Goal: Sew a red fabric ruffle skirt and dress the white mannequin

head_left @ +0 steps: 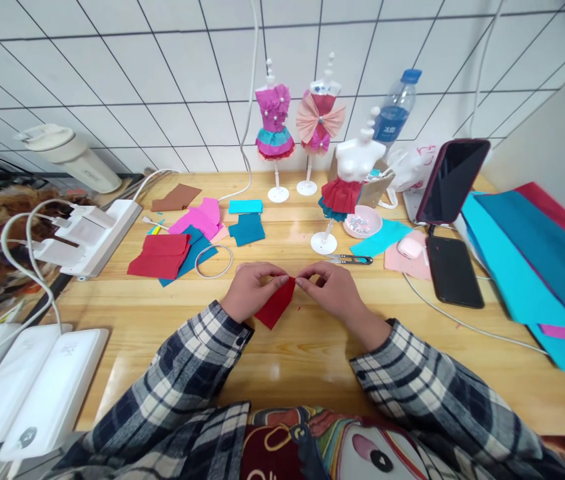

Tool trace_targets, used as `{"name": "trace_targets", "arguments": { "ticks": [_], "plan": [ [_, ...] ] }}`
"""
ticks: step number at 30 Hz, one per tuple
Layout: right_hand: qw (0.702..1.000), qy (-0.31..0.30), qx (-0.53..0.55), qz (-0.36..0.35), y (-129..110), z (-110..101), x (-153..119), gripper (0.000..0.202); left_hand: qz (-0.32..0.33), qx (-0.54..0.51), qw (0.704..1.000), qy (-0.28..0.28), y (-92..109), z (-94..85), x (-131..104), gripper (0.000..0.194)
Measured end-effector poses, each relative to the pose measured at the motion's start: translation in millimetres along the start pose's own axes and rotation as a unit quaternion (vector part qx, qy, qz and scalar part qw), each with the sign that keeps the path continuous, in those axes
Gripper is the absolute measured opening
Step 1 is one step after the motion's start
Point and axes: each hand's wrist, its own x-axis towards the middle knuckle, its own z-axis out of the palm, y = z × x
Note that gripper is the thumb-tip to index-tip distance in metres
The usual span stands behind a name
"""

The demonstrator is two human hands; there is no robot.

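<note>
— While looking outward from the near edge of the table [292, 373], where to begin?

— At the red cloth [273, 308], between both hands. Pinched near the top by the left hand [254, 292], thumb pressed to fingers; pinched at the upper right corner by the right hand [331, 293], fingertips likewise together.

— Why so close, with both?

— Probably for fine control of a small edge, without slack between grips. Impossible to tell whether resting on the wood or just above.

— And past the fingertips?

— Snips [350, 259], lying flat just beyond the right hand, presumably for easy reach. To the left, a dark red piece [157, 257] over a dark blue piece [190, 260], perhaps off to one side for elbow room.

— Why a bowl [350, 231] there?

— Likely for gathering loose, bead-like bits inside a raised rim, safe from rolling.

— And the doll form [360, 159] in a red skirt [341, 196]?

— Upright on a round foot, in front of two others, maybe for handiness.

— Farthest back?

— Pink-dressed form [273, 110] and bow-fronted form [321, 113], near the tiled wall [162, 80], perhaps out of the way.
</note>
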Motion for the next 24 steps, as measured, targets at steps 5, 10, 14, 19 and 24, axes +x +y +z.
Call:
{"name": "trace_targets", "arguments": {
  "ticks": [5,10,14,19,24],
  "plan": [
    [0.998,0.01,-0.053,-0.042,-8,-26,5,0.009,0.011,-0.002,1.0,0.023,2,-9.7,0,0.027],
    [0.934,0.202,-0.141,-0.259,-16,-55,-4,0.01,0.142,0.112,0.963,0.197,11,-20.4,-14,0.019],
    [0.892,0.114,-0.243,-0.363,6,-45,-22,0.012,0.324,0.224,0.885,0.247,15,-11.3,-30,0.023],
    [0.899,-0.028,-0.308,-0.309,39,-30,-41,0.016,0.315,0.295,0.898,0.089,20,23.9,-36,0.022],
    [0.93,-0.072,-0.265,-0.246,44,-31,-48,0.022,0.254,0.32,0.913,0.018,21,40.8,-33,0.015]
  ]
}}
